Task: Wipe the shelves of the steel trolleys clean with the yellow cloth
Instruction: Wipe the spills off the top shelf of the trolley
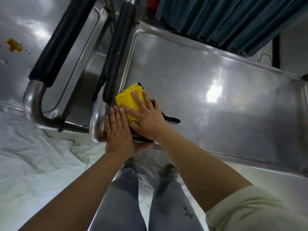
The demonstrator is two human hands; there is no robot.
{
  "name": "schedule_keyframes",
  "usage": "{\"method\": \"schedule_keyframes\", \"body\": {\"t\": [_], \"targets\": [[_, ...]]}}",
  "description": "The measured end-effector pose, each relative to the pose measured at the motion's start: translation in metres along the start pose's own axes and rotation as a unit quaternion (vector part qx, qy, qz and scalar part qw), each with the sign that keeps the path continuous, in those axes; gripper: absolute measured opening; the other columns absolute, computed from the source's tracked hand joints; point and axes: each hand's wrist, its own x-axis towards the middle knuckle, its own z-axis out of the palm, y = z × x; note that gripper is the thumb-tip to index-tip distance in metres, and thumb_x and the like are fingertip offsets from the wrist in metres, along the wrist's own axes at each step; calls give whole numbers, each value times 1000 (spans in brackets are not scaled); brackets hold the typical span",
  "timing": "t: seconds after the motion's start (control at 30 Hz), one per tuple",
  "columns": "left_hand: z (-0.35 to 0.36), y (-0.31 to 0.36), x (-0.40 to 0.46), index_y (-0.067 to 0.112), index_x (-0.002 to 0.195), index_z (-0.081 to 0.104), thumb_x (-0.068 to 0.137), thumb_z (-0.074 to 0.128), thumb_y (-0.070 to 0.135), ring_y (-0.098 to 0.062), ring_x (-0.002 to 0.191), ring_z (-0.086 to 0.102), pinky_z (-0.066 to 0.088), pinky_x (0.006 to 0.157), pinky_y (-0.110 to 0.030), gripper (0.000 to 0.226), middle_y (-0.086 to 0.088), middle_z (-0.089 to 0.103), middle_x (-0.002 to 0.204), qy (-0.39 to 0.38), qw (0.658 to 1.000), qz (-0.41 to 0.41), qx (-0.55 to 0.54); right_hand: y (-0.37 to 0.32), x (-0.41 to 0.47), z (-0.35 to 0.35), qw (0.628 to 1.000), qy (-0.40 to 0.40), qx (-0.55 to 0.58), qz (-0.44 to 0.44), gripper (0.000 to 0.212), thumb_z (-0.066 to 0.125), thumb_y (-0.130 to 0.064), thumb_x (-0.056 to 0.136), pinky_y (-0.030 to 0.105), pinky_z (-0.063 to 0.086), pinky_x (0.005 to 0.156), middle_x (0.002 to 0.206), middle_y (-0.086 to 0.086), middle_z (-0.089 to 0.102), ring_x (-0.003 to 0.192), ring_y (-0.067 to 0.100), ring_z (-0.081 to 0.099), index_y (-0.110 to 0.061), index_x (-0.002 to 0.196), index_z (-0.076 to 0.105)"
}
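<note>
A folded yellow cloth [127,99] with a black edge lies on the top shelf of the right steel trolley [208,77], at its near left corner. My right hand [146,117] presses flat on the cloth with straight fingers. My left hand [116,129] rests beside it, fingers straight, against the trolley's chrome handle bend [95,124] and shelf rim. A second steel trolley [33,19] stands to the left, with an orange-yellow stain [14,45] and droplets on its shelf.
Black foam grips cover both trolley handles [61,40] [116,52]. A teal curtain [233,20] hangs behind the right trolley. White crumpled sheeting [33,155] covers the floor, and my legs in grey jeans [126,197] stand below.
</note>
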Motion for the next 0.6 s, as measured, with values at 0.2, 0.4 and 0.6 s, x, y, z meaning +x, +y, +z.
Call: {"method": "schedule_keyframes", "body": {"t": [0.2, 0.4, 0.6], "targets": [[7, 1, -6, 8, 151, 23, 70, 17, 91, -49, 142, 16, 15, 113, -63, 116, -32, 19, 153, 37, 997, 66, 34, 32, -22, 11, 997, 42, 18, 59, 57, 31, -56, 89, 68, 10, 108, 161, -1, -3, 146, 32, -7, -48, 144, 21], [2, 38, -15, 4, 151, 21, 80, -3, 77, -41, 146, 10, 6, 117, -58, 104, -25, 14, 157, -23, 993, 77, 81, 118, -102, 14, 984, 40, 43, 168, 60, 26, -55, 87, 67, 12, 108, 161, -2, -7, 146, 31, -8, -51, 145, 12], [14, 121, 8, 8, 152, -2, 83, -6, 76, -36, 147, -8, 1, 118, -55, 97, -18, -6, 160, -31, 995, 90, 42, 201, -195, 14, 961, 16, 50, 270, 61, 27, -54, 87, 67, 16, 107, 160, -3, -13, 146, 28, -10, -55, 143, 4]]}}
